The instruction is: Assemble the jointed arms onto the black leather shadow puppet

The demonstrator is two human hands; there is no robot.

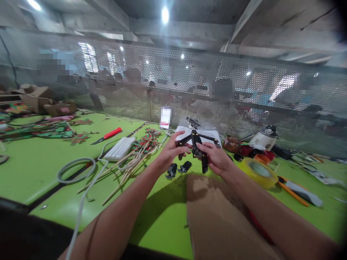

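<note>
Left hand [172, 150] and right hand [215, 157] both grip a black jointed figure [196, 141], fingers closed on it, above the green table [40, 169].

Puppet figure [197, 142]: black, flat, jointed, gold rivets; arms spread wide, raised above my green table.
Loose pieces [178, 168]: two small black parts lying on the table beneath.

Bare green table [40, 169] left (sticks [127, 169], tape roll [257, 172] flank hands).

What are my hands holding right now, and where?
Both hold the black jointed figure: left hand at its left arm, right hand around its lower body.
</note>
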